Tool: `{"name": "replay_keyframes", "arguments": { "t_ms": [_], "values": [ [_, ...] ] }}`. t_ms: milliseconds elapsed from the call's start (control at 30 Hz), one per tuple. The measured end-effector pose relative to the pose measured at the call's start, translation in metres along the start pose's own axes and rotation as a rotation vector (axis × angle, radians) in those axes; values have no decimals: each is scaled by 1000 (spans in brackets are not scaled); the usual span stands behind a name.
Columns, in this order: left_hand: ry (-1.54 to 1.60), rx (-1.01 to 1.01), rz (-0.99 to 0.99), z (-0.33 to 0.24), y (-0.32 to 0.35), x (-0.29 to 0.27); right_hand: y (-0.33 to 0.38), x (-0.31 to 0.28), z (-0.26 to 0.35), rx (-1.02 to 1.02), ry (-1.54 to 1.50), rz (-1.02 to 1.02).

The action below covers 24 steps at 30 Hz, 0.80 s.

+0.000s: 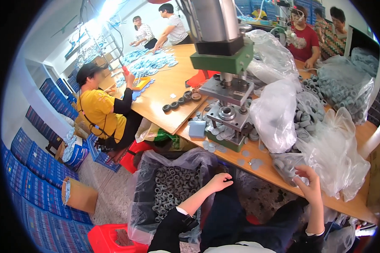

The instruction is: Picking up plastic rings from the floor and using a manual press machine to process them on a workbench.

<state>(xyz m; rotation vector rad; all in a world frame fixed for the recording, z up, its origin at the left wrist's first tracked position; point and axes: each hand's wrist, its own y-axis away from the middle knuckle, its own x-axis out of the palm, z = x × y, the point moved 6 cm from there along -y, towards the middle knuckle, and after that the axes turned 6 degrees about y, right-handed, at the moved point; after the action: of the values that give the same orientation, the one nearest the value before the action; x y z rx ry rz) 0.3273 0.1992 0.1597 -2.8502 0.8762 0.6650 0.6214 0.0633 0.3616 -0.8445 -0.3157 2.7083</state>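
Note:
My left hand point(218, 182) hovers above my lap beside the lined bin, its fingers loosely curled with thumb and forefinger apart and nothing visible between them. My right hand point(310, 182) is at the table's front edge, thumb and fingers spread. Nearest to it is a clear plastic bag point(286, 165) with grey pieces inside. Ahead stands a green and steel press point(223, 101), with grey discs point(223, 131) around its base and a light blue block point(197, 129) at its left. Many grey ring-shaped parts point(175, 185) fill the plastic-lined bin point(135, 202).
Large clear bags point(276, 114) and heaped grey parts point(306, 118) crowd the wooden table point(261, 185) at right. A row of dark rings point(179, 101) lies farther left. A person in yellow point(98, 109) sits there. Blue crates point(33, 181) and a red stool point(109, 238) stand left.

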Motion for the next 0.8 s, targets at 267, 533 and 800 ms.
{"name": "replay_keyframes", "arguments": {
  "t_ms": [267,533,800],
  "values": [
    [-455,194,192,2,-1,79,52,-77,-33,141,63,-174],
    [-424,-531,1383,57,24,299,109,-176,-3,187,463,-222],
    [-143,-371,1358,48,-149,391,136,-240,-39,709,118,-295]
  ]
}}
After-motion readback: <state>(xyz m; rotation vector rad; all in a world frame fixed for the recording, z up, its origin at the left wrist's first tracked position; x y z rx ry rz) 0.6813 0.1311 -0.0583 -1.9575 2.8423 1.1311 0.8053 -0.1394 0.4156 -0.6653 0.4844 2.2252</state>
